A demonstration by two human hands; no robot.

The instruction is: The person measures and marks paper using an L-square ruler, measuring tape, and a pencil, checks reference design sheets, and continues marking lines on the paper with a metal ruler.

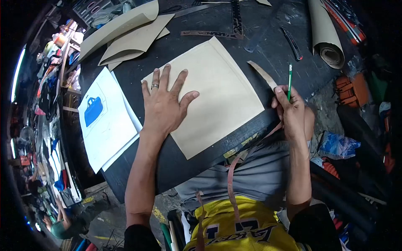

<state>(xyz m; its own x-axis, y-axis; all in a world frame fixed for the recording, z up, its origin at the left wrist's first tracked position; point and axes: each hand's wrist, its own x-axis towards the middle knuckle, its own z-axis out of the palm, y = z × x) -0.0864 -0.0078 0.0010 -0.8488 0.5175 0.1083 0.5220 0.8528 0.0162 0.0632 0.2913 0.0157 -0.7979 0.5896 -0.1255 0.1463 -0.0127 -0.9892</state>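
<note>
Resting flat on the left part of a tan paper sheet (222, 100), the left hand (165, 104) is holding its fingers spread and its thumb angled out. The sheet is lying in the middle of the frame on a dark table (272, 54). Right of it, the right hand (292, 109) is pinching a measuring tape (263, 74) between thumb and fingers, while a green pencil (289, 81) is standing up out of the same grip.

At the far left, a rack (70, 109) is holding crowded goods, too blurred to tell apart. At right, an orange bag-like thing (351, 90) is sitting below table height, its contents hidden.

The sheet's lower edge is running near the table's front edge, and its right corner is pointing toward the right hand. White pages (111, 129) with a blue bag drawing are lying just beside the left wrist. Dark tabletop is showing between the sheet and a metal square (237, 21) at top centre, and around a cutter knife (292, 44) at upper right. A paper roll (328, 37) is bordering that stretch at right; tan folded sheets (125, 33) are filling the upper left.
</note>
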